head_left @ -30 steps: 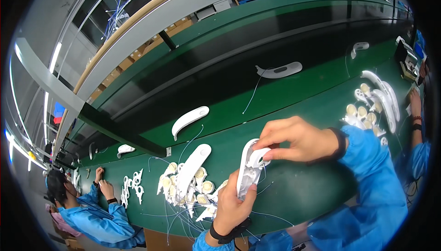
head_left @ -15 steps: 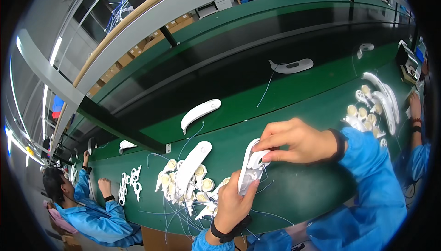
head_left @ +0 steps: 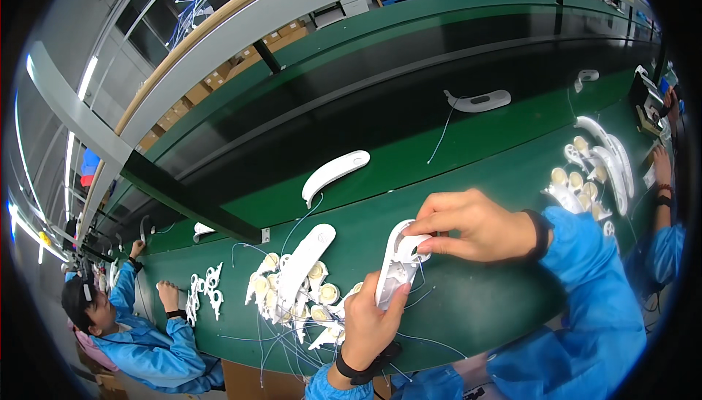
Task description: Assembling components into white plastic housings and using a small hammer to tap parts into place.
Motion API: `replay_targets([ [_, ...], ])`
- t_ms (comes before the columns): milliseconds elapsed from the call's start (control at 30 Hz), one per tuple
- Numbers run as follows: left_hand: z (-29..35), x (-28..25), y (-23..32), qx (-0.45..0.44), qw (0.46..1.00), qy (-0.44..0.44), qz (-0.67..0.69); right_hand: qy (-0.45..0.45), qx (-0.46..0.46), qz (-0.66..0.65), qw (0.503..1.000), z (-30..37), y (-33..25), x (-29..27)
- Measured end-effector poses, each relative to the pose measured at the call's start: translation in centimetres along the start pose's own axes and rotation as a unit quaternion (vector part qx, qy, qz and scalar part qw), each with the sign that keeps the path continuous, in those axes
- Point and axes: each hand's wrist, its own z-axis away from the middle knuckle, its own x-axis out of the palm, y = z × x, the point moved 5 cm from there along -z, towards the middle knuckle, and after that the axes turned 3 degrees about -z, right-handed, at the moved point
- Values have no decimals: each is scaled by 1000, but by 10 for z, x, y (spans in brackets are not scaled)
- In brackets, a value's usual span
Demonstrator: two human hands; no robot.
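My left hand (head_left: 371,321) is closed around the lower end of a curved white plastic housing (head_left: 397,274), held tilted over the bench with its hollow side showing. At the housing's upper end my right hand (head_left: 472,224) pinches a small white plastic part (head_left: 414,245) set inside the shell. A thin wire trails from the housing. To the left of my left hand lies a heap of white parts with cream round discs (head_left: 329,294) and thin bluish wires. A long white cover (head_left: 307,265) rests on that heap.
A dark belt (head_left: 351,100) beyond the green bench (head_left: 482,308) carries white housings (head_left: 479,101). More covers and disc parts (head_left: 585,180) lie at the right. White brackets (head_left: 205,290) sit near a co-worker (head_left: 146,334) at the left. A post (head_left: 197,199) stands beyond the heap.
The white housings on the belt have shifted to the right. The co-worker at the left has turned their head. My hands hold almost the same place on the housing.
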Motion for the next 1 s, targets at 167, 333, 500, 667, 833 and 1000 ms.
replay_targets([
  [167,1,1,-4,14,1000,-3,-21,2,-4,4,1000,2,0,1],
  [333,2,4,-3,-42,998,-33,26,42,20,4,999,-1,-3,-3],
  [500,3,7,-1,-26,998,-40,30,-7,75,-65,995,1,10,4],
  [667,3,9,1,-7,998,-47,28,-27,83,-83,993,0,12,3],
  [833,3,10,1,-29,997,-69,28,-32,123,-89,988,2,14,6],
  [1000,4,15,-6,-78,989,-104,72,-27,172,-121,977,7,24,14],
])
